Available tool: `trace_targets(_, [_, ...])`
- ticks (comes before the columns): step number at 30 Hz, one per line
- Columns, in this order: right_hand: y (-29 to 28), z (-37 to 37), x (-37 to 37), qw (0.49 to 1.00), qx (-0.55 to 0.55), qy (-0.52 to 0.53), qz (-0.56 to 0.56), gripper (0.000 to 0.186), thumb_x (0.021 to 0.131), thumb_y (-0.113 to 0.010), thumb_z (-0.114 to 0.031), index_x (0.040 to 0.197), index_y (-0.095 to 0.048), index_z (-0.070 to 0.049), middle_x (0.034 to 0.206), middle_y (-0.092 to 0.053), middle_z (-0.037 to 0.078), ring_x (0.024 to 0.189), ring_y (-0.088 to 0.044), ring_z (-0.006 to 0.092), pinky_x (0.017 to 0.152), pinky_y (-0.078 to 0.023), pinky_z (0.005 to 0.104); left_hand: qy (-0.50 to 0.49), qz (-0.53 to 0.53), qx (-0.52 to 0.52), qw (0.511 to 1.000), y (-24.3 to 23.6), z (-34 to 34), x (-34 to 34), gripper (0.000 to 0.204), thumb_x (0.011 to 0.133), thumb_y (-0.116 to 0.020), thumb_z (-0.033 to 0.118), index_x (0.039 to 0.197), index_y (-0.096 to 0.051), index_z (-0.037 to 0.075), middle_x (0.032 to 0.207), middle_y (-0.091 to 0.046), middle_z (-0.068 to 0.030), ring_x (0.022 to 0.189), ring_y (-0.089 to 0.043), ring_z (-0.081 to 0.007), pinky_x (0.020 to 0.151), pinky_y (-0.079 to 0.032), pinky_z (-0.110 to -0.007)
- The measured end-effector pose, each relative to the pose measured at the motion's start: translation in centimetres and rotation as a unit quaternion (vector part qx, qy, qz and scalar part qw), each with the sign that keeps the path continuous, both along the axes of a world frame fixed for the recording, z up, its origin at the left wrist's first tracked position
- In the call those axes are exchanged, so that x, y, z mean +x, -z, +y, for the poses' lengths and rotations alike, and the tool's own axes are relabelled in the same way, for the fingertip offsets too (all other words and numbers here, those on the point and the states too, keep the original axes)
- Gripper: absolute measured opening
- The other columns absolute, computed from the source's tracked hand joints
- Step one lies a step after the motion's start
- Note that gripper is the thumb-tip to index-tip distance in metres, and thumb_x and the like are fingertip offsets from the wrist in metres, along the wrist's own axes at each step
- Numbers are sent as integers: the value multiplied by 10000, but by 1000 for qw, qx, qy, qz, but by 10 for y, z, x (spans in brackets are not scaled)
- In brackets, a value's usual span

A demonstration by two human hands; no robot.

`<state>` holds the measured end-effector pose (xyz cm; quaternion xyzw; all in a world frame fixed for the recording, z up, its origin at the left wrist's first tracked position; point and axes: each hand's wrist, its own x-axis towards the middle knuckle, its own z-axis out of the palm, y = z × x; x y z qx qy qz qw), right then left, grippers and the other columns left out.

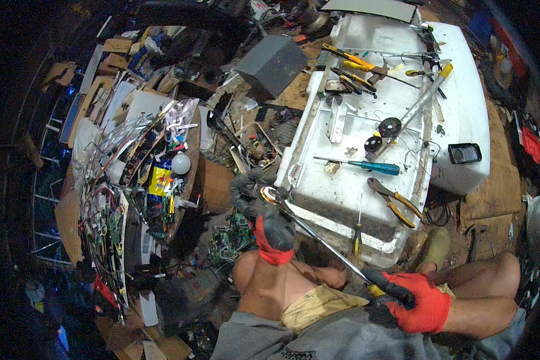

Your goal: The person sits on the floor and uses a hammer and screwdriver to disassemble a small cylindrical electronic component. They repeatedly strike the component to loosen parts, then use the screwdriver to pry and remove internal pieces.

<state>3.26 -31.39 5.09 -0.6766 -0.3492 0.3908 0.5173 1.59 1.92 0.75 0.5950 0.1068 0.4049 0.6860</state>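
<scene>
A grey shirt (318,343) lies nearest the camera, cut off by the lower edge. The gloved right hand (419,303) is closed on the handle end of a long metal-shafted tool (331,249); the fingers cover most of that handle, so its shape is hard to make out. The shaft slants up to the gloved left hand (275,229), whose fingers are clamped on a small shiny round piece (270,193), partly hidden by the glove. Whether the tool's tip touches that piece, I cannot tell. Yellow-handled pliers (385,192) lie beyond, on a white panel (336,193)
</scene>
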Motion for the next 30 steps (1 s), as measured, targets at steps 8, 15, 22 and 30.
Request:
trace_targets(8, [-6,4,16,998,47,25,-19,522,839,-682,-189,1327,-573,-37,1029,-685,222,814,-686,358,748,-558,400,-30,119,183,975,3,-3,-9,315,963,-533,239,1210,-541,43,1146,-594,-89,999,-572,-196,883,-480,-317])
trace_targets(15, [5,10,3,997,-32,-9,-73,560,841,-659,-258,1351,-550,-56,1089,-650,228,901,-662,409,758,-555,444,26,-97,-75,992,-7,-21,8,310,980,-532,281,1181,-575,49,1090,-628,-71,983,-592,-204,871,-496,-326])
trace_targets(22, [10,13,3,999,-3,10,-30,549,824,-689,-183,1337,-557,-43,1024,-666,228,897,-671,403,773,-559,438,-84,-169,-177,966,-32,-38,23,326,971,-551,264,1191,-574,25,1076,-641,-85,951,-608,-232,842,-535,-362])
trace_targets(30, [13,18,0,990,34,47,131,523,828,-686,-162,1320,-570,-27,1003,-681,234,823,-684,372,742,-563,403,-31,1,-8,999,3,-21,-3,318,978,-520,224,1212,-566,14,1146,-600,-72,1026,-566,-189,914,-493,-335])
